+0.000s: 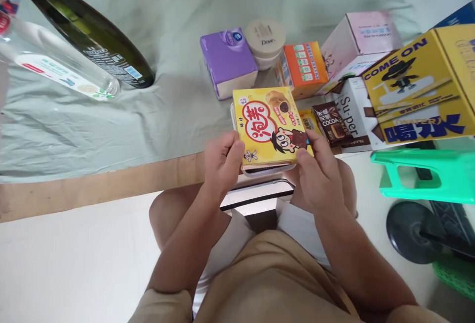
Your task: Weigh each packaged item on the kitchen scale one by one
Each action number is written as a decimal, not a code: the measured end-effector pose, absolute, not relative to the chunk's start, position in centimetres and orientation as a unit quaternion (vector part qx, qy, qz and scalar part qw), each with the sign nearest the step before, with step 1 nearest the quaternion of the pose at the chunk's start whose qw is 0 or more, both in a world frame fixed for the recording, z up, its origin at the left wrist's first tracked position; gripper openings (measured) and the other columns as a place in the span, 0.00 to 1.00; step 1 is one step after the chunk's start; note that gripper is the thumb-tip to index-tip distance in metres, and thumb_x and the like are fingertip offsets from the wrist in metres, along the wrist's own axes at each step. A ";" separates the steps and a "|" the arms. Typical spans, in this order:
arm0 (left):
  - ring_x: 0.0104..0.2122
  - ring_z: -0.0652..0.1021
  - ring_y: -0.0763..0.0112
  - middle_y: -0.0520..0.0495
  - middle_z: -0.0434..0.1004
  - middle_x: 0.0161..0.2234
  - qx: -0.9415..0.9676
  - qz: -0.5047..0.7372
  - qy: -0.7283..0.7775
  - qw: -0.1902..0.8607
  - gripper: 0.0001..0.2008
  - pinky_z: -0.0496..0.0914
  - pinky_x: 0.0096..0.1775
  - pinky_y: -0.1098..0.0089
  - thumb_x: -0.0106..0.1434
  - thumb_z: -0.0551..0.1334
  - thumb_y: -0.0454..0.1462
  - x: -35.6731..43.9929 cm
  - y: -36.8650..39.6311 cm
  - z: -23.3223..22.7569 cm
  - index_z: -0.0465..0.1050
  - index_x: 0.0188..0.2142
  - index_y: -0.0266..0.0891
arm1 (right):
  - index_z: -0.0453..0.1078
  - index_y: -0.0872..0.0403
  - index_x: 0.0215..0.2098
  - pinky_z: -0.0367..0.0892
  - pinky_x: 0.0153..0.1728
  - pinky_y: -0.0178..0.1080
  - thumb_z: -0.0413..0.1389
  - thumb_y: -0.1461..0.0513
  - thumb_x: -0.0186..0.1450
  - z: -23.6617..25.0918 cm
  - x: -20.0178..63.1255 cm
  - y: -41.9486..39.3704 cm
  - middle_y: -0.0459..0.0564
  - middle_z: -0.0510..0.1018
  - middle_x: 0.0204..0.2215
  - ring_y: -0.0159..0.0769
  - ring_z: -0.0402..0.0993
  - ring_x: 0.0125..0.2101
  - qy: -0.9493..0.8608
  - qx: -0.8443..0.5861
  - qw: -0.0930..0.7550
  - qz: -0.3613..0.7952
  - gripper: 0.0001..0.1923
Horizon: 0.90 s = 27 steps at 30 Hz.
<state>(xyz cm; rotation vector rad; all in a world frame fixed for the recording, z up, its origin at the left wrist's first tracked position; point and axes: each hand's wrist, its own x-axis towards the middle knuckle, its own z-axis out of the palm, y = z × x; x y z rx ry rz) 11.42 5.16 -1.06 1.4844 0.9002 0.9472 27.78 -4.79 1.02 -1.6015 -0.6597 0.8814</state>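
Note:
In front of my lap I hold a flat yellow cream puff box point(265, 125) with red lettering and a cartoon figure. My left hand point(224, 162) is closed round its left edge, thumb near the front corner. The right edge is pinched by my right hand point(319, 169), its thumb near the front. A white rim point(276, 169) shows beneath the box; what it belongs to is mostly hidden. Just beyond lie a purple tissue pack point(228, 61), a round Dove tub point(265, 38) and an orange box point(302, 68). A brown cocoa packet point(330, 124) is close to my right hand.
A green bottle point(100, 31) and a clear bottle point(59, 61) are at the left on the pale green cloth point(166, 110). Right: a pink box point(363, 36), a white-brown box point(356, 110), a large yellow box point(419, 90), a green plastic stool point(426, 174) and a black round base point(411, 231).

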 end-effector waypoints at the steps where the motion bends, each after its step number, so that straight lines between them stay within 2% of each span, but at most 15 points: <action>1: 0.21 0.60 0.75 0.53 0.53 0.20 0.620 0.399 0.369 0.566 0.32 0.54 0.23 0.67 0.73 0.55 0.62 11.4 5.0 -1.0 0.50 0.26 0.41 | 0.68 0.42 0.59 0.77 0.65 0.54 0.62 0.49 0.66 1.1 28.0 -4.7 0.49 0.78 0.60 0.42 0.79 0.59 -0.269 -0.671 0.574 0.386 0.24; 5: 0.22 0.57 0.75 0.53 0.49 0.20 0.630 0.402 0.317 0.584 0.33 0.50 0.24 0.66 0.71 0.58 0.62 11.2 4.7 -0.6 0.49 0.24 0.41 | 0.70 0.44 0.56 0.82 0.53 0.43 0.67 0.53 0.61 1.0 29.1 -5.3 0.48 0.80 0.57 0.36 0.81 0.51 -0.260 -0.642 0.607 0.391 0.26; 9: 0.21 0.55 0.74 0.54 0.50 0.19 0.692 0.395 0.247 0.552 0.31 0.49 0.24 0.64 0.74 0.55 0.59 11.3 5.0 0.0 0.50 0.24 0.42 | 0.70 0.43 0.59 0.82 0.51 0.39 0.67 0.52 0.63 0.6 30.2 -6.9 0.49 0.79 0.59 0.34 0.81 0.53 -0.279 -0.629 0.606 0.398 0.27; 14: 0.18 0.55 0.76 0.54 0.54 0.16 0.741 0.366 0.176 0.534 0.29 0.51 0.22 0.65 0.74 0.53 0.56 11.9 5.3 0.4 0.54 0.23 0.41 | 0.70 0.44 0.62 0.83 0.47 0.40 0.66 0.53 0.65 0.5 31.1 -8.9 0.51 0.81 0.59 0.36 0.82 0.53 -0.306 -0.635 0.602 0.374 0.28; 22: 0.18 0.60 0.74 0.52 0.57 0.16 0.741 0.380 0.173 0.525 0.31 0.56 0.25 0.65 0.75 0.49 0.57 12.6 4.9 -0.6 0.60 0.22 0.41 | 0.78 0.44 0.50 0.83 0.38 0.45 0.68 0.52 0.59 3.6 33.3 -11.2 0.49 0.85 0.47 0.38 0.84 0.39 -0.238 -0.615 0.684 0.312 0.22; 24: 0.18 0.59 0.73 0.52 0.55 0.16 0.741 0.383 0.184 0.521 0.31 0.56 0.25 0.65 0.75 0.49 0.58 12.5 4.9 -0.7 0.60 0.21 0.41 | 0.79 0.46 0.45 0.83 0.37 0.46 0.70 0.53 0.55 5.2 35.0 -12.2 0.50 0.85 0.45 0.39 0.83 0.40 -0.225 -0.636 0.689 0.266 0.20; 27: 0.18 0.58 0.73 0.52 0.54 0.16 0.742 0.385 0.199 0.512 0.32 0.56 0.25 0.64 0.75 0.50 0.58 12.3 4.9 -0.8 0.59 0.21 0.41 | 0.80 0.49 0.38 0.82 0.43 0.55 0.69 0.53 0.51 8.3 39.1 -13.4 0.53 0.83 0.46 0.48 0.84 0.47 -0.238 -0.666 0.689 0.158 0.17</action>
